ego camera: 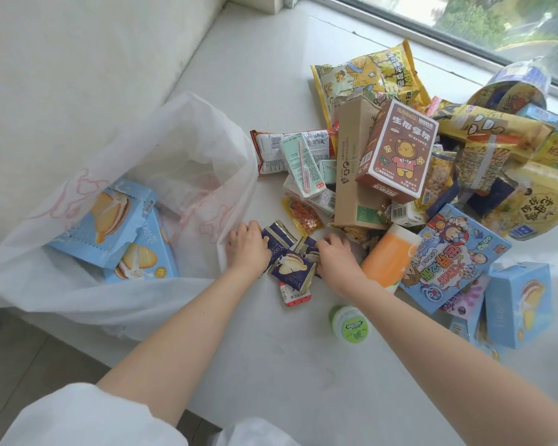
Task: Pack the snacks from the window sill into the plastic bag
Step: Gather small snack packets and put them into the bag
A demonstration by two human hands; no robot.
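Left hand [249, 247]: grip curled onto dark blue snack packets [290, 263] on the window sill [303, 365].
Right hand [335, 257]: grip pinching the same packets.
Plastic bag [190, 175]: open beside them, two light blue boxes [116, 226] inside.
Snack pile [432, 162]: heaped near the window.

The white window sill [271, 365] carries the plastic bag [116, 194] at its left edge and a heap of snacks [432, 175] near the window.
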